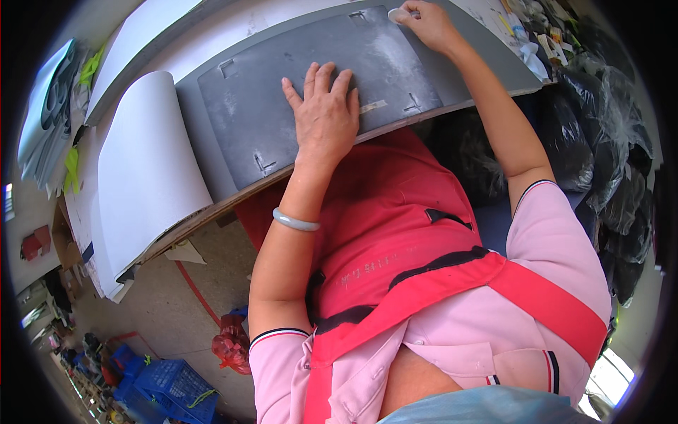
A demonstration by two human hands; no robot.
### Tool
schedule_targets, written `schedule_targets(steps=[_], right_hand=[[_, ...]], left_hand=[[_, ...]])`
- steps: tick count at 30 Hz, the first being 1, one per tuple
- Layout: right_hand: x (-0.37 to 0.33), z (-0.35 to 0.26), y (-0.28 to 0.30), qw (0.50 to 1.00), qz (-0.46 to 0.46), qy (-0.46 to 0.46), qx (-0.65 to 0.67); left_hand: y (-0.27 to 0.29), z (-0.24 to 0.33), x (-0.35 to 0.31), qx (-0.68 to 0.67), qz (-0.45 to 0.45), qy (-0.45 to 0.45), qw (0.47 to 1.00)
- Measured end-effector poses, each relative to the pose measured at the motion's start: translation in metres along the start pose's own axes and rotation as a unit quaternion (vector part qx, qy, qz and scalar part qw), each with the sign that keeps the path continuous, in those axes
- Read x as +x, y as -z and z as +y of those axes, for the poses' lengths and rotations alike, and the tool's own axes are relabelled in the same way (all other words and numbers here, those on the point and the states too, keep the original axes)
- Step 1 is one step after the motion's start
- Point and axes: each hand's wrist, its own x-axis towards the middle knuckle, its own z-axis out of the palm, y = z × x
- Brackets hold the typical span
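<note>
- A dark grey panel (261,74) is laid on a grey sheet (462,67) on the table (487,13).
- The panel is covered partly by the left hand (326,120), its grip spread wide and flat.
- A small white piece (397,15) is held in the narrow, pinched grip of the right hand (429,27), near the panel's far right corner.
- A curled white sheet (150,141) is seen to the left.
</note>
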Motion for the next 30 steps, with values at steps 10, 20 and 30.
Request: schedule_targets(steps=[10, 20, 30], right_hand=[[-0.014, 0.014, -0.004, 0.959, -0.051, -0.079, 0.266], [-0.053, -0.016, 0.012, 0.894, -0.225, -0.025, 0.387], [-0.07, -0.094, 0.057, 0.841, -0.051, 0.196, 0.501]], left_hand=[[-0.001, -0.001, -0.003, -0.004, 0.01, -0.008, 1.0], [0.037, 0.027, -0.017, -0.17, 0.11, -0.113, 0.973], [0.034, 0.036, -0.07, -0.105, 0.044, -0.122, 0.986]])
